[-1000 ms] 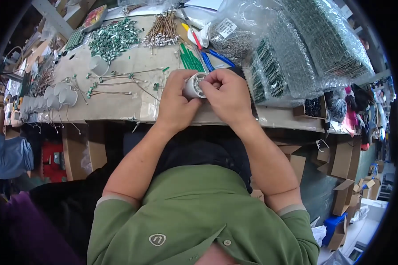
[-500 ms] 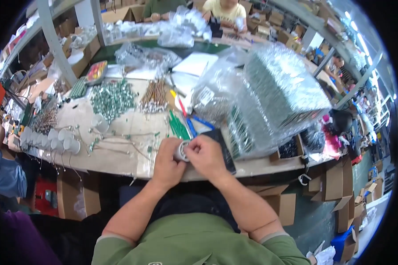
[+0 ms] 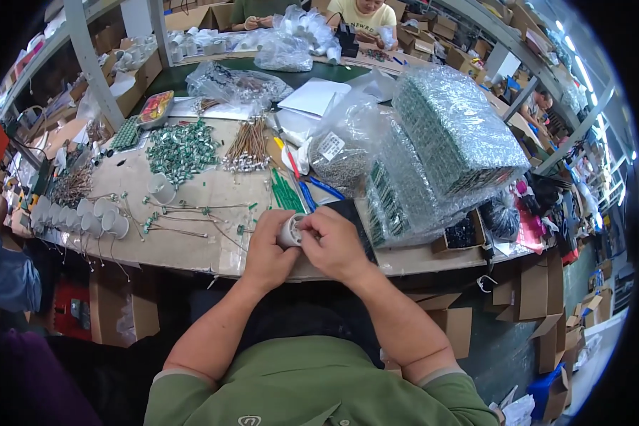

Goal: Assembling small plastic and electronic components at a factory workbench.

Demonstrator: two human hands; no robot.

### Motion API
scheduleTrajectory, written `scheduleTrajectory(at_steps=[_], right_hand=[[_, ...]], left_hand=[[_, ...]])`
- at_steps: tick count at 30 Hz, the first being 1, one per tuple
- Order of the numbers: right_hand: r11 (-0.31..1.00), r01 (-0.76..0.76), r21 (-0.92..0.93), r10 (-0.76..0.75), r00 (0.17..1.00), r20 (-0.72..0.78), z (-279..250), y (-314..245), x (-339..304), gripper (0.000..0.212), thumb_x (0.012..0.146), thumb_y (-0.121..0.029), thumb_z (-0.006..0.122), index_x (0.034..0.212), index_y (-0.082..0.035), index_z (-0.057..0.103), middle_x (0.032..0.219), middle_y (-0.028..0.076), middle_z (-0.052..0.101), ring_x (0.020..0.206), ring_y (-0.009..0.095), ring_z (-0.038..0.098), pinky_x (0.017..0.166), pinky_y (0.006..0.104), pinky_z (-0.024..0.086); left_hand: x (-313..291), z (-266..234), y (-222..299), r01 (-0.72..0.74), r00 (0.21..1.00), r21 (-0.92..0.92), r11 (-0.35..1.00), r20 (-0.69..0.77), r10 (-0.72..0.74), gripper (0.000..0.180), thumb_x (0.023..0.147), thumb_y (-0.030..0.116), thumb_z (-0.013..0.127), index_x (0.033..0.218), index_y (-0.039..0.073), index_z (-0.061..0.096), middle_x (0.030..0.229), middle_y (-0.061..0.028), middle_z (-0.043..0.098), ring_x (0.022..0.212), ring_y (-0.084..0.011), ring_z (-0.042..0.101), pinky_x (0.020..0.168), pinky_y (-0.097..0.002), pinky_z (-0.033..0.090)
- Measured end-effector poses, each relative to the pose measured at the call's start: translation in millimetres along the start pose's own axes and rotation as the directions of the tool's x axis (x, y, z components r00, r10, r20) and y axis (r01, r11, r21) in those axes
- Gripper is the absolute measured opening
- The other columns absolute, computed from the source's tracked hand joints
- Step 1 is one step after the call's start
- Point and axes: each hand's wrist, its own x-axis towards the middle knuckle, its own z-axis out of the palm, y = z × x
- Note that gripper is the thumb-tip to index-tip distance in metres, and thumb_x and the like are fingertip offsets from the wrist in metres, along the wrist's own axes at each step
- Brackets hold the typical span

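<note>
Far to the left, a co-worker's blue sleeve [image 3: 11,277] is seen beside the table [image 3: 110,179]. Next, several white cups [image 3: 91,221] are lined up close together near the table's front edge, and thin wires are hung from them over that edge. Behind these, a green panel [image 3: 126,135] is laid beside a red-and-yellow tray [image 3: 155,109]. Farther right, small green parts [image 3: 183,150] are heaped; in front of the heap a single white cup [image 3: 161,189] is set apart, and brown wires with white ends [image 3: 248,143] are bunched to its right.

At the front edge, a white round part [image 3: 288,233] is held: its left side is wrapped by the left hand [image 3: 266,250], with the fingers closed around it. At its open face, the thumb and fingers of the right hand [image 3: 334,245] are brought narrowly together; whether anything small is pinched there cannot be told.

Behind the hands, green strips [image 3: 284,190] are laid near blue-handled pliers [image 3: 325,187]. To the right, plastic-wrapped stacks [image 3: 454,135] are piled, and an open carton [image 3: 441,245] is filled with black parts [image 3: 463,236].
</note>
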Motion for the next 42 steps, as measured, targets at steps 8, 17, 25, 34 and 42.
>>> scheduleTrajectory(at_steps=[8,17,25,34,42], right_hand=[[0.993,0.119,-0.011,-0.119,0.993,0.014,1,1,1,0.01,0.092,-0.002,0.067,0.099,-0.002,0.073,0.091,0.008,0.064,0.074,0.026,0.058,0.068,0.0345,0.048],[0.993,0.058,-0.102,-0.054,0.998,0.044,-4,-10,-5,0.018,0.094,-0.002,0.065,0.109,-0.003,0.075,0.097,0.009,0.062,0.078,0.027,0.058,0.071,0.0364,0.049],[0.994,0.009,-0.108,0.009,0.986,0.169,-16,-9,-11,0.029,0.095,0.0,0.061,0.122,-0.003,0.072,0.103,0.01,0.061,0.082,0.028,0.059,0.075,0.0371,0.05],[0.998,0.041,0.056,-0.042,0.999,0.028,-11,-9,-14,0.024,0.093,0.001,0.061,0.115,-0.003,0.071,0.098,0.012,0.063,0.084,0.03,0.06,0.077,0.038,0.05],[0.981,0.189,-0.047,-0.191,0.981,-0.03,-19,-17,8,0.011,0.091,-0.002,0.068,0.101,-0.002,0.072,0.094,0.01,0.067,0.078,0.027,0.06,0.071,0.0356,0.048]], left_hand=[[-4,-2,-1,0.025,1.0,-0.042,0.999,-0.014,-0.025,0.059,0.071,-0.007,0.067,0.13,0.005,0.064,0.122,-0.0116,0.065,0.108,-0.0269,0.062,0.099,-0.0331,0.049],[-3,-1,-3,0.024,1.0,-0.061,0.998,-0.019,-0.025,0.06,0.073,-0.006,0.07,0.131,0.006,0.063,0.123,-0.0115,0.065,0.109,-0.0271,0.063,0.1,-0.0339,0.05],[-1,0,-11,0.119,0.992,-0.136,0.984,-0.029,-0.124,0.063,0.075,-0.008,0.073,0.135,0.006,0.061,0.126,-0.0112,0.064,0.112,-0.0247,0.063,0.101,-0.0328,0.05],[-11,1,-4,0.119,0.988,-0.223,0.968,-0.07,-0.137,0.06,0.076,-0.002,0.075,0.134,0.005,0.063,0.125,-0.0128,0.065,0.109,-0.0265,0.065,0.098,-0.0341,0.053],[2,-6,5,0.193,0.972,-0.543,0.818,-0.006,-0.233,0.066,0.08,-0.004,0.076,0.143,0.005,0.058,0.127,-0.0119,0.068,0.111,-0.0235,0.067,0.099,-0.0339,0.056]])
